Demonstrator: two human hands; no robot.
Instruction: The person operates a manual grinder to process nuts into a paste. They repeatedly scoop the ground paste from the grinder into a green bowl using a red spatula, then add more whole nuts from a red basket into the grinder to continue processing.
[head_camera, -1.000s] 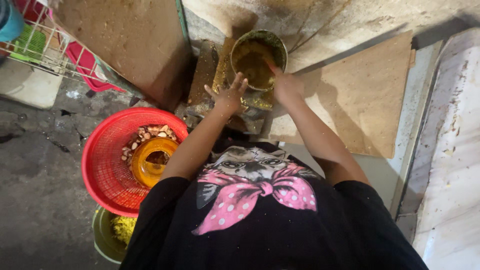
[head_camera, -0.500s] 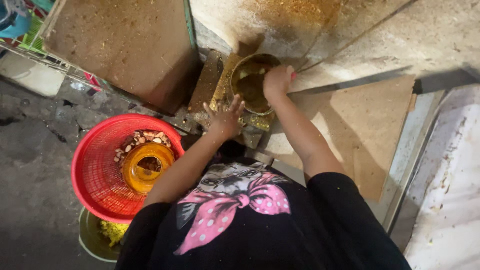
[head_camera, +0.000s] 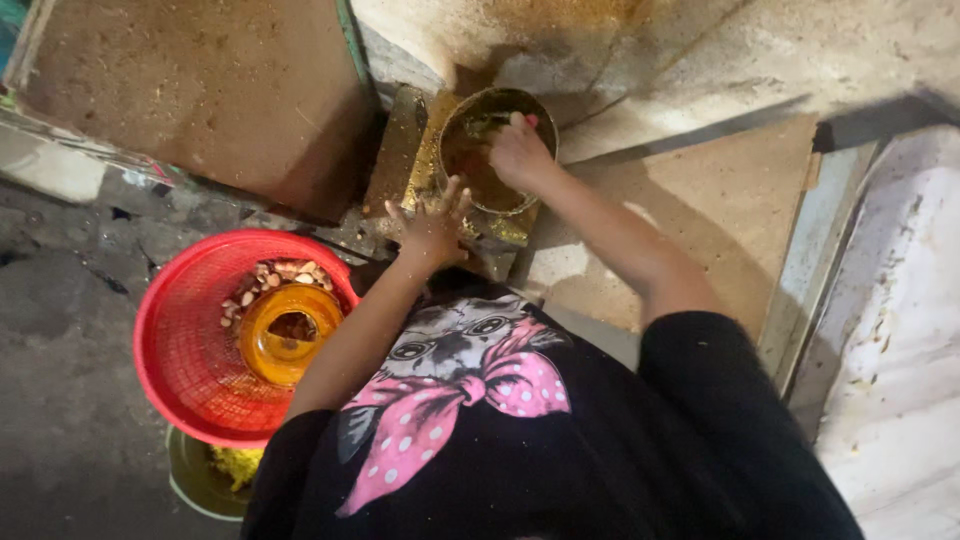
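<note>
A round metal pot (head_camera: 468, 120) with yellow-brown paste inside sits on a stained stone block (head_camera: 415, 160). My right hand (head_camera: 520, 152) reaches into the pot, fingers closed around something with a pink tip. My left hand (head_camera: 432, 222) rests with fingers spread on the block's near edge, just left of the pot. My black shirt with a pink bow print fills the lower middle.
A red plastic basket (head_camera: 175, 330) at lower left holds small pale pieces and an orange-yellow ring-shaped container (head_camera: 285, 335). Beneath it a green bowl (head_camera: 200, 480) has yellow mash. Brown boards (head_camera: 200, 90) lean at upper left and a flat board (head_camera: 720, 200) lies right.
My right hand has moved from the pot's rim down into the pot. My left hand has stayed on the block. The view has shifted closer and slightly left.
</note>
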